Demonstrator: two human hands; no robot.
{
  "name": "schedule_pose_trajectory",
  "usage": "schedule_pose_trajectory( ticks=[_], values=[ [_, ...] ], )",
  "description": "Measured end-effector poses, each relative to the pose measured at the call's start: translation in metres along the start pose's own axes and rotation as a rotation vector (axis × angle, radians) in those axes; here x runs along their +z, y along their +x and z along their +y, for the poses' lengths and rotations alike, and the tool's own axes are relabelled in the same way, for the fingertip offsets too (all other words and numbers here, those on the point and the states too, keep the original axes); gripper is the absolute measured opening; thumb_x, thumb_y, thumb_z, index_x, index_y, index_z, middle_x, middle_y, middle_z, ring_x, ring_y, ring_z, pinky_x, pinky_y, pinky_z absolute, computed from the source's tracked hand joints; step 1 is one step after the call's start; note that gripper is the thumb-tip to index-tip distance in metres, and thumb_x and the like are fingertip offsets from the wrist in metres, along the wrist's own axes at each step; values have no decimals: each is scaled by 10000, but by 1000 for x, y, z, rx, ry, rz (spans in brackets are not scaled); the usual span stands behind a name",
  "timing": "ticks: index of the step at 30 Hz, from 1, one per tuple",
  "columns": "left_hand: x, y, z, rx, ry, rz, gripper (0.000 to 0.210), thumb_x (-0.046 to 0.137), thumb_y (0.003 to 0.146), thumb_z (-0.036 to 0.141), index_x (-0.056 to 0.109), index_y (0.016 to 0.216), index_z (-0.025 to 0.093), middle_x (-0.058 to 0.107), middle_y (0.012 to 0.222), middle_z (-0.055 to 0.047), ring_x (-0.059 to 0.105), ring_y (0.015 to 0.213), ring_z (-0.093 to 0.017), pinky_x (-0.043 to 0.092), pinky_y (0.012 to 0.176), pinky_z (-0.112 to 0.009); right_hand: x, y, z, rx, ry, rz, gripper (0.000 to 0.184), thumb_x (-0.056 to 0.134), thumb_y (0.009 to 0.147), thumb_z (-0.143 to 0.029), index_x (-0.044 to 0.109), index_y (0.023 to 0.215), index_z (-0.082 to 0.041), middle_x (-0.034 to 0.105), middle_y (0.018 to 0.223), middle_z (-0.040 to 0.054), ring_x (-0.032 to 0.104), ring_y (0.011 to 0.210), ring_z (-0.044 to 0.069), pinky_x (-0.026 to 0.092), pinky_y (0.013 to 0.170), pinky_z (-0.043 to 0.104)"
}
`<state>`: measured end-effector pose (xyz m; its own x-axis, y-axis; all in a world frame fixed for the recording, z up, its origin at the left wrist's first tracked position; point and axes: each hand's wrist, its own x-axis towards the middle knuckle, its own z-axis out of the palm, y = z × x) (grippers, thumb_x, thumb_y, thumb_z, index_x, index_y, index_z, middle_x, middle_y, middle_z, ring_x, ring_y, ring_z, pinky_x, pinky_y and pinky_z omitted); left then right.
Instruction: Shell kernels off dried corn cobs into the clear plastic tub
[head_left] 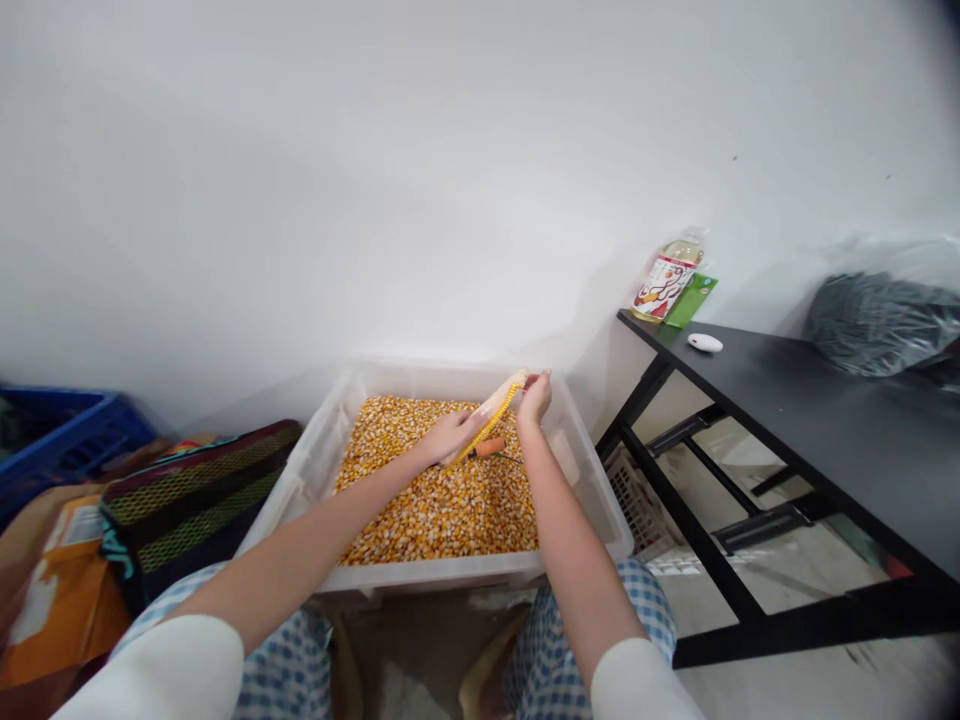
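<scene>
A partly stripped corn cob [501, 402] slants above a translucent plastic bin [315, 430], with one row of yellow kernels left along its lower side and pale bare cob above. My left hand [450, 436] is closed round the cob's lower end. At its upper end, the fingers of my right hand [535, 396] are curled against the cob, their tips partly hidden. Loose corn kernels [442, 510] fill much of the bin. On them, just below the cob, lies a tool with an orange handle [490, 447]; its dark far end is partly covered.
A black table [817, 400] on the right carries a labelled bottle [666, 280], a green packet [691, 300], a small white object [705, 343] and a plastic-wrapped dark bundle [885, 315]. On the left are a blue crate [82, 430], a mesh bag [202, 490] and an orange box [75, 590].
</scene>
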<state>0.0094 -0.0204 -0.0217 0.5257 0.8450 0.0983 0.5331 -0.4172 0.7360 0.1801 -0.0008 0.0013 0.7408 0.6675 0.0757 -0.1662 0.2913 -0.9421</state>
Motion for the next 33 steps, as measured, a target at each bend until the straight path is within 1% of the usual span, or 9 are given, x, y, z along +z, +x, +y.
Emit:
schedule_pose_trajectory(
  ticks=[2, 4, 6, 10, 16, 21, 27, 31, 33],
  values=[
    [-2, -2, 3, 6, 151, 38, 675, 223, 851, 676, 635, 915, 145, 680, 902, -112, 618, 812, -243, 429, 705, -287, 5, -4, -1, 34, 13, -23, 419, 321, 876, -495, 474, 635, -189, 527, 520, -38, 505, 474, 98, 414, 479, 197],
    [-2, -5, 6, -34, 343, 105, 659, 218, 860, 666, 603, 955, 141, 671, 868, -133, 626, 792, -249, 425, 695, -294, 13, -11, -1, 154, 100, -75, 481, 269, 869, -564, 486, 667, -184, 537, 503, -20, 536, 466, 120, 445, 480, 228],
    [0, -9, 8, -59, 509, 140, 636, 237, 867, 650, 570, 1015, 128, 665, 851, -151, 634, 790, -259, 422, 695, -300, 21, -17, 1, 237, 185, -59, 487, 233, 870, -582, 467, 699, -190, 517, 467, -24, 542, 430, 134, 461, 462, 251],
    [8, -10, 10, -49, 568, 92, 616, 216, 886, 623, 565, 991, 125, 665, 842, -157, 640, 789, -259, 417, 685, -300, 26, -19, 8, 120, 134, 33, 378, 266, 895, -493, 417, 690, -214, 431, 393, -70, 470, 339, 124, 435, 397, 243],
    [15, -5, 4, 22, 404, 90, 645, 172, 889, 624, 594, 858, 137, 665, 812, -149, 624, 740, -240, 394, 633, -285, 21, -12, 13, -17, -8, -45, 359, 287, 894, -460, 444, 687, -212, 448, 399, -69, 469, 334, 122, 402, 373, 228],
    [12, -4, 3, -1, 110, 6, 675, 203, 861, 658, 628, 784, 139, 670, 789, -108, 609, 720, -230, 403, 624, -279, 16, -6, 17, -95, -57, -91, 386, 302, 884, -450, 491, 664, -196, 475, 419, -56, 477, 374, 112, 382, 403, 208],
    [5, -4, 2, -123, -326, -76, 654, 350, 806, 672, 670, 945, 118, 692, 954, -97, 613, 905, -258, 457, 754, -301, 11, 4, 23, 180, 58, -206, 413, 306, 870, -489, 549, 777, -169, 540, 537, -39, 536, 494, 120, 424, 505, 223],
    [6, -1, -4, -170, -617, -84, 702, 408, 771, 697, 630, 1079, 107, 686, 1000, -112, 616, 935, -263, 477, 784, -332, 11, 7, 20, 167, 21, -180, 338, 398, 855, -451, 583, 814, -170, 624, 759, -10, 567, 683, 95, 423, 619, 190],
    [6, 2, -8, -147, -680, -45, 713, 448, 757, 694, 605, 1136, 112, 666, 1076, -110, 603, 989, -262, 464, 847, -342, 13, 4, 17, 159, -1, -182, 321, 441, 837, -452, 596, 791, -175, 630, 782, -8, 565, 717, 96, 414, 632, 187]
  ],
)
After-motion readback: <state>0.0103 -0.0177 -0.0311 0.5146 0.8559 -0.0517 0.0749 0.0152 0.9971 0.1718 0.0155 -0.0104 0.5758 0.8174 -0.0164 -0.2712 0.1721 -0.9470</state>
